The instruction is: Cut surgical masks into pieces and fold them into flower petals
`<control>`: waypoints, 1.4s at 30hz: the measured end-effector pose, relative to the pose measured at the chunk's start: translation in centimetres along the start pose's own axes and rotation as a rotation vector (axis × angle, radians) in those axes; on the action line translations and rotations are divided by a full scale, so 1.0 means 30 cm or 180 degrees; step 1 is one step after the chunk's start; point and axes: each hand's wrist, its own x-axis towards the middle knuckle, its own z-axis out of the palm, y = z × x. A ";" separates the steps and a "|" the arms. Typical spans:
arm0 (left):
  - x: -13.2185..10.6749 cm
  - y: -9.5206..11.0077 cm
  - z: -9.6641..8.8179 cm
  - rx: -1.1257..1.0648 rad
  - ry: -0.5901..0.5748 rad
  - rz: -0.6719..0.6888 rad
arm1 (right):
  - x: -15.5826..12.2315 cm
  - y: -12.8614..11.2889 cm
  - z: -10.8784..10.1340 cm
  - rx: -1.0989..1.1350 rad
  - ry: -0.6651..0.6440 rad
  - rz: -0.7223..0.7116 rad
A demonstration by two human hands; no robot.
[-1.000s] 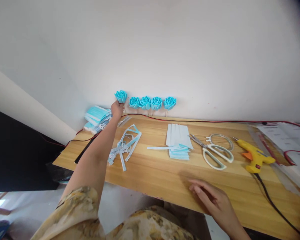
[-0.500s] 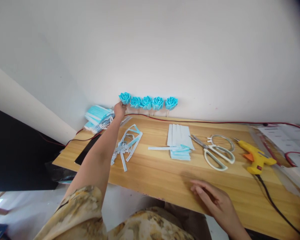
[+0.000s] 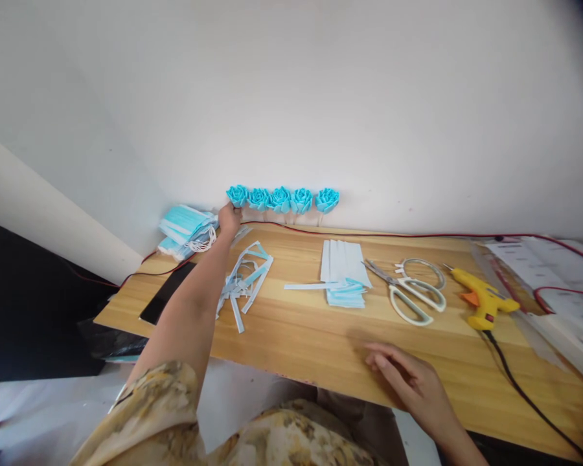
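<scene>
My left hand [image 3: 230, 218] reaches to the back of the table, its fingers closed just under a blue artificial flower [image 3: 237, 195]; the stem inside the grip is hidden. Right of it, several more blue flowers [image 3: 280, 199] stand in a row against the wall on thin pale stems. My right hand [image 3: 408, 378] hovers over or rests on the front of the table, fingers loosely curved and apart, with nothing in them. Nearest to it are cut mask pieces [image 3: 346, 296] and white-handled scissors [image 3: 411, 294].
A pile of face masks [image 3: 184, 223] lies at back left, beside a black phone-like slab [image 3: 168, 294]. Cut strips [image 3: 245, 281] lie tangled mid-left. On the right are a yellow glue gun [image 3: 486, 298] with a black cord, a white coil [image 3: 425, 268] and papers [image 3: 529, 262]. A red-black wire [image 3: 393, 236] runs along the back.
My left hand has lowered the flower slightly, level with the others in the row. My right hand has hardly moved. The whole view has shifted a little.
</scene>
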 end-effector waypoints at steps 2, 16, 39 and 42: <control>-0.004 0.000 -0.004 -0.0055 0.0001 -0.0021 | 0.002 -0.003 -0.002 0.0059 -0.0011 0.0036; -0.082 0.018 -0.105 -0.0826 0.0235 -0.0437 | -0.002 -0.022 0.004 0.0159 -0.0005 -0.0090; -0.345 0.424 0.058 -0.0959 -0.0783 0.0916 | -0.005 -0.009 0.003 -0.0067 0.0035 -0.0541; -0.357 0.436 0.088 -0.1099 -0.0965 0.1053 | -0.002 -0.002 0.004 -0.0108 0.0053 -0.0613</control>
